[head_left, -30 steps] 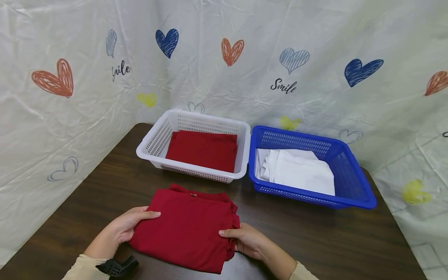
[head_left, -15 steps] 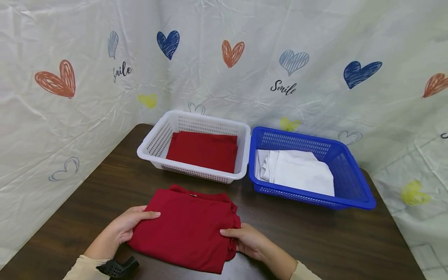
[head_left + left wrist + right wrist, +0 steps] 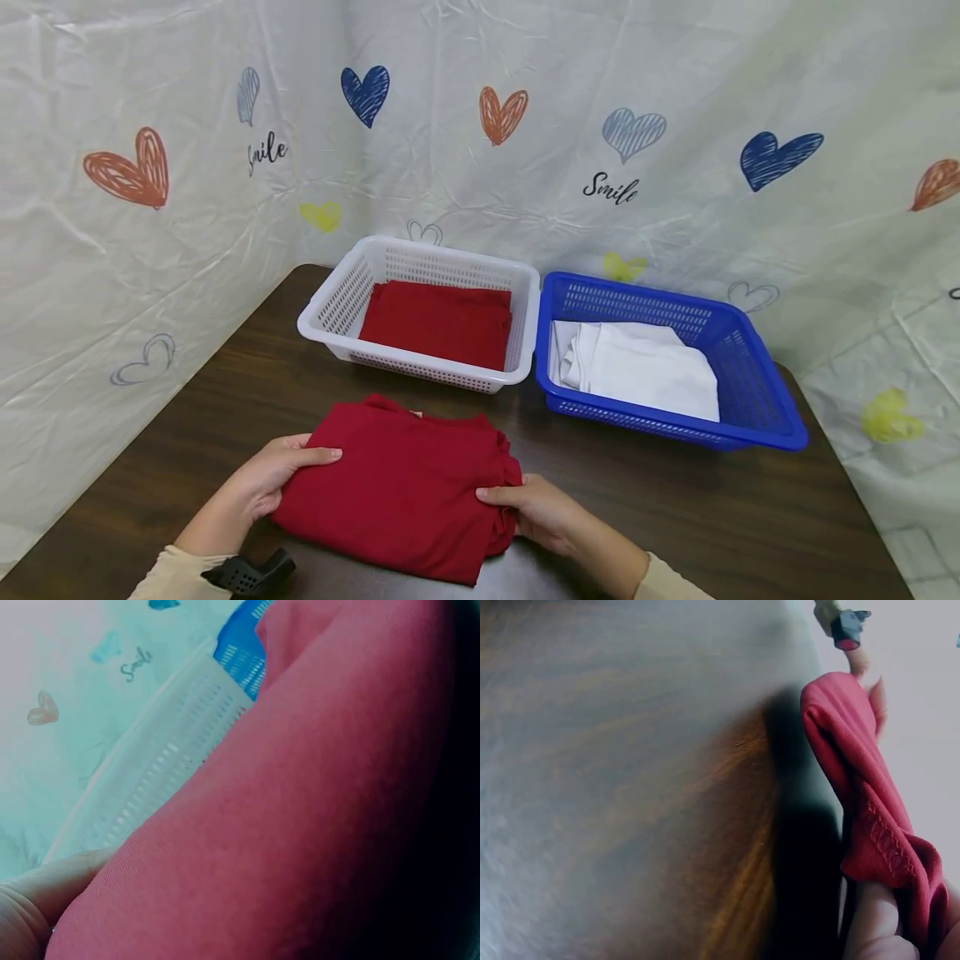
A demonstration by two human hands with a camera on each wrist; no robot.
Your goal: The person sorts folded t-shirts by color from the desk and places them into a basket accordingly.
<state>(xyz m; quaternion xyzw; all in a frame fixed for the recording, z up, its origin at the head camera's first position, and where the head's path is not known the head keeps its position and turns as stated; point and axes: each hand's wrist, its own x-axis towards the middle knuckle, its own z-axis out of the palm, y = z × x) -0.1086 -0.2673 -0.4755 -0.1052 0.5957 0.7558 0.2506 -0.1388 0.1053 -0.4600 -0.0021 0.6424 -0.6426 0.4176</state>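
A folded red T-shirt (image 3: 397, 492) is held between both hands over the near part of the table. My left hand (image 3: 273, 475) grips its left edge, thumb on top and fingers underneath. At the right edge my right hand (image 3: 543, 512) pinches the layered folds, thumb on top. The left wrist view is mostly filled by the red cloth (image 3: 262, 810), with a thumb at its lower left. In the right wrist view the stacked red folds (image 3: 870, 802) show from the side, with fingers below them and a dark gap between cloth and table.
Behind the shirt stands a white basket (image 3: 420, 372) holding folded red cloth (image 3: 438, 325). To its right is a blue basket (image 3: 757, 367) with folded white cloth (image 3: 645, 367). Both sit on a dark wooden table (image 3: 247, 375) against a heart-printed sheet (image 3: 480, 192).
My right hand has shifted slightly right with its edge of the shirt, and my left hand slightly up and left. The shirt's far collar edge has changed shape a little.
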